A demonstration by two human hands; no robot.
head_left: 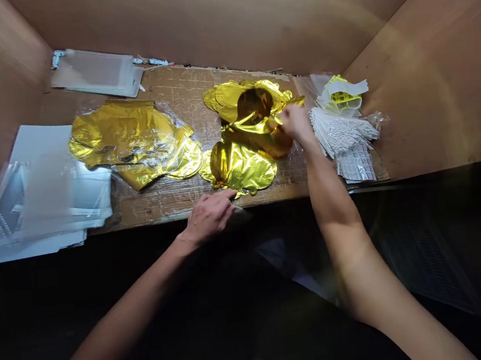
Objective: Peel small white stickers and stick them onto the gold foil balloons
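A shiny gold foil balloon [250,170], flat and uninflated, lies bent across the middle of the cardboard-covered bench. My left hand [210,214] is at the bench's front edge, with its fingers closed at the lower rim of this balloon. Farther back on the right, my right hand [297,123] is curled closed on a raised fold of gold foil. Its fingertips are partly hidden and slightly blurred. Behind the fold lies a stack of flat gold foil balloons [226,102]. Whether the lifted foil belongs to the stack or the front balloon is hard to tell.
Left of centre lie more gold foil balloons in clear plastic [124,132]. Clear plastic bags [52,188] cover the left end, with smaller sleeves [91,72] behind. At right are a bundle of white straws [342,129], printed sheets [357,165] and a yellow roll [343,97]. Cardboard walls surround the bench.
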